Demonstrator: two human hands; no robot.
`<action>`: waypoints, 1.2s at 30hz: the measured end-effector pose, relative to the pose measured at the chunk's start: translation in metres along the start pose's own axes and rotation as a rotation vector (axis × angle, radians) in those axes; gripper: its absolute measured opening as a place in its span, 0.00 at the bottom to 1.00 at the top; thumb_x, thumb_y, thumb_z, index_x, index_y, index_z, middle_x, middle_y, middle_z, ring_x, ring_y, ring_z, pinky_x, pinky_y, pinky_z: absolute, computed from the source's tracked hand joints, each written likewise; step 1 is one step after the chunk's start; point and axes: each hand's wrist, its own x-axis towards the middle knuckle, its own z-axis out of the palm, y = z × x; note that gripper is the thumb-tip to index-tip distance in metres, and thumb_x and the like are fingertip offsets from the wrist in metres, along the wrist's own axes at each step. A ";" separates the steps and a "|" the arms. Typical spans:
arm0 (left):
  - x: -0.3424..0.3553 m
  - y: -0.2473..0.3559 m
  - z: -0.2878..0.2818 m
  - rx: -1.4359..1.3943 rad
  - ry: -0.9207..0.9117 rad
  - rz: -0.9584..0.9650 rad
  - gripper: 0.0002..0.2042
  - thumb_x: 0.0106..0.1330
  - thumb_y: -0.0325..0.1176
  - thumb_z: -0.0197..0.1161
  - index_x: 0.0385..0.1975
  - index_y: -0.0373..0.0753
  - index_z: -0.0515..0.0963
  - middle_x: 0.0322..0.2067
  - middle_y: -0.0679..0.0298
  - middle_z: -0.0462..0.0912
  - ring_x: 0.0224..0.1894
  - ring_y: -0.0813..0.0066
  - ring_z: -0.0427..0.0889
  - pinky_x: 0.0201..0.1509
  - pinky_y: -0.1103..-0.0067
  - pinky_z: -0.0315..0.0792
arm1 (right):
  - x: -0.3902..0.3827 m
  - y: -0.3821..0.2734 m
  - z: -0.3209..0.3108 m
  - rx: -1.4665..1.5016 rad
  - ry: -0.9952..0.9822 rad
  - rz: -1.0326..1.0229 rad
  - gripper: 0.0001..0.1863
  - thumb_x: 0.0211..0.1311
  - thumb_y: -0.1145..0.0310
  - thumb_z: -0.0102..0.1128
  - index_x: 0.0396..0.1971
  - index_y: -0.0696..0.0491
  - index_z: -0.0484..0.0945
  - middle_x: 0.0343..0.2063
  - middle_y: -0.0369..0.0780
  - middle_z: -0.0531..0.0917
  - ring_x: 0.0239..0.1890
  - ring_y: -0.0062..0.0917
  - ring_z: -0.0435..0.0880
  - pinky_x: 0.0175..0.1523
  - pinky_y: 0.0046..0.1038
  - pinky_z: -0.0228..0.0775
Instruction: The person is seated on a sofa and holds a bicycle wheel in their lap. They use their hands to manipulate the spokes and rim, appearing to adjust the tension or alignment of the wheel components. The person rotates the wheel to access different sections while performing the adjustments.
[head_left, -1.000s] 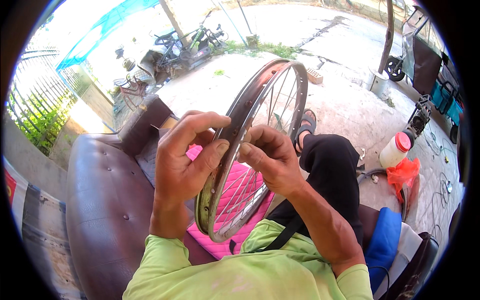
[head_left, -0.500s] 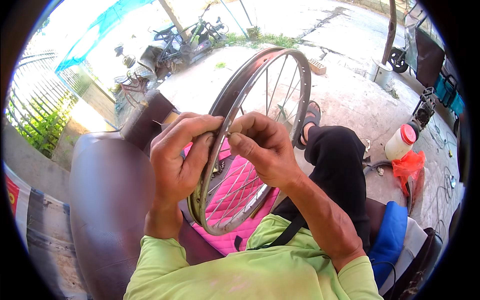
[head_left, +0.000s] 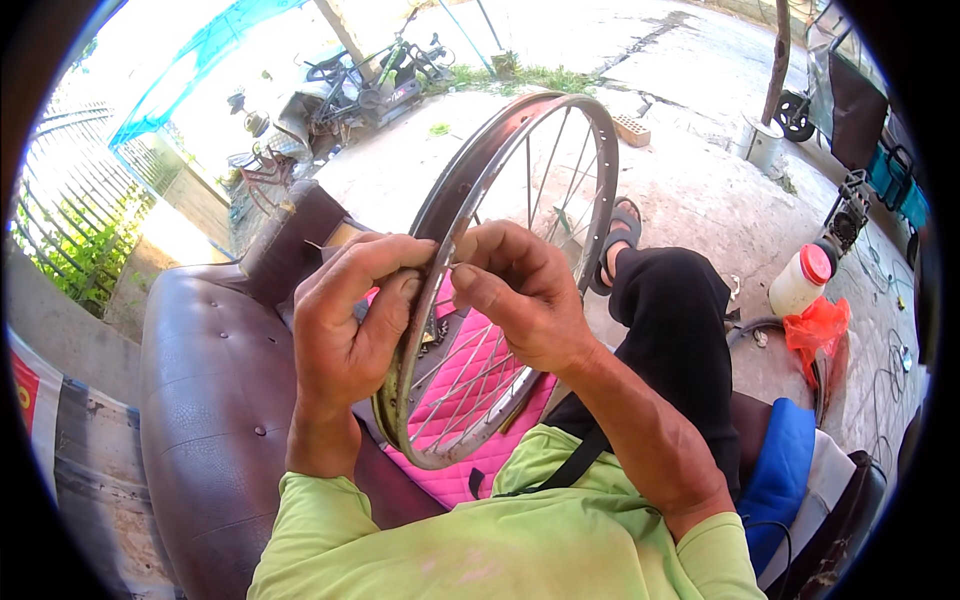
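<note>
Concrete ground (head_left: 700, 185): lidded white jar (head_left: 794, 290) right of spoked wheel (head_left: 608, 165).

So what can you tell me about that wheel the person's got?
The wheel has a worn metal-looking rim, greyish with reddish-brown, rust-like patches, and no tyre on it. Pale dots line its near edge. Thin, silvery spokes show inside; its hub can't be made out. It stands on edge, tilted, in front of the person, above a pink quilted pad. The left hand touches the rim's outer side; the right hand is at its inner side, fingertips partly hidden.
</note>
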 end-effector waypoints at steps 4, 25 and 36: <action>-0.001 -0.005 0.008 -0.088 0.042 0.029 0.15 0.67 0.21 0.58 0.53 0.31 0.77 0.38 0.58 0.85 0.34 0.77 0.83 0.39 0.81 0.75 | -0.008 -0.003 -0.010 -0.057 0.010 0.084 0.08 0.70 0.71 0.62 0.43 0.59 0.79 0.30 0.32 0.81 0.31 0.12 0.77 0.37 0.18 0.70; 0.040 -0.036 0.022 -0.499 -0.496 -0.247 0.29 0.69 0.54 0.49 0.49 0.32 0.82 0.34 0.61 0.83 0.26 0.80 0.76 0.29 0.82 0.68 | -0.047 0.021 -0.075 -0.545 0.133 0.111 0.18 0.69 0.56 0.65 0.30 0.59 0.83 0.22 0.31 0.79 0.28 0.12 0.73 0.33 0.20 0.65; 0.039 -0.015 0.040 -0.817 -0.464 -0.272 0.32 0.70 0.56 0.48 0.49 0.25 0.78 0.34 0.51 0.83 0.33 0.69 0.81 0.43 0.75 0.73 | -0.044 0.015 -0.075 -0.517 0.180 0.131 0.22 0.69 0.52 0.63 0.29 0.58 0.82 0.20 0.30 0.77 0.25 0.12 0.71 0.29 0.20 0.62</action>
